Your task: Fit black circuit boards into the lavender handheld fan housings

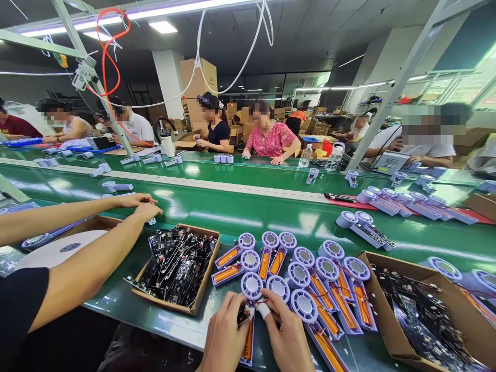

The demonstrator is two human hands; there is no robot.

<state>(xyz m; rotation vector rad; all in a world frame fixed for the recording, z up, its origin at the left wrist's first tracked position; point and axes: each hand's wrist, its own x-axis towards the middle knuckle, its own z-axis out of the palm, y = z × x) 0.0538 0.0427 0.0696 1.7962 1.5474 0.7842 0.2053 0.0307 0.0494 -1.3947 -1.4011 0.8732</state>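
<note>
Your left hand (pixel 227 333) grips a black circuit board (pixel 243 313) while your right hand (pixel 285 330) pinches thin wires (pixel 265 300), both over a lilac round-headed unit (pixel 251 285) on the tabletop (pixel 155 324) near a cardboard box (pixel 170 304).

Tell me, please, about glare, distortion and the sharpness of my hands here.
Head view: white glare streaks the green belt; head view: the window at upper right is washed out; head view: the metal post at right leans, perhaps from lens distortion; head view: the left hand and right hand look fairly sharp.
</note>
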